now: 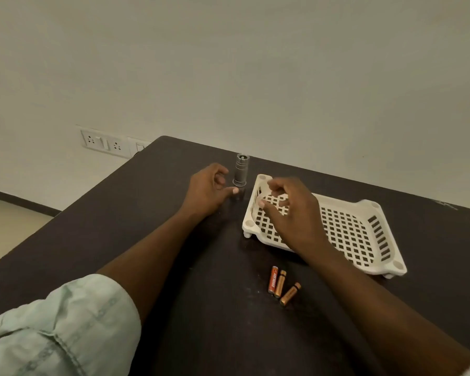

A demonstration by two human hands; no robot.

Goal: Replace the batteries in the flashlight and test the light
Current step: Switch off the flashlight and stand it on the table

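The small silver metal flashlight stands upright near the dark table's far edge. Left hand beside it and right hand over the white plastic lattice tray are loosely curled, holding nothing. The person should steady the flashlight before unscrewing, keeping the three copper-coloured batteries apart

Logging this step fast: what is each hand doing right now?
Left hand: open, loosely curled beside the flashlight, holding nothing.
Right hand: open over the basket, holding nothing.

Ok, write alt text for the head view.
A silver metal flashlight stands upright on a dark table, between an empty left hand and a white perforated plastic tray under the right hand. Three orange batteries lie nearer the person.
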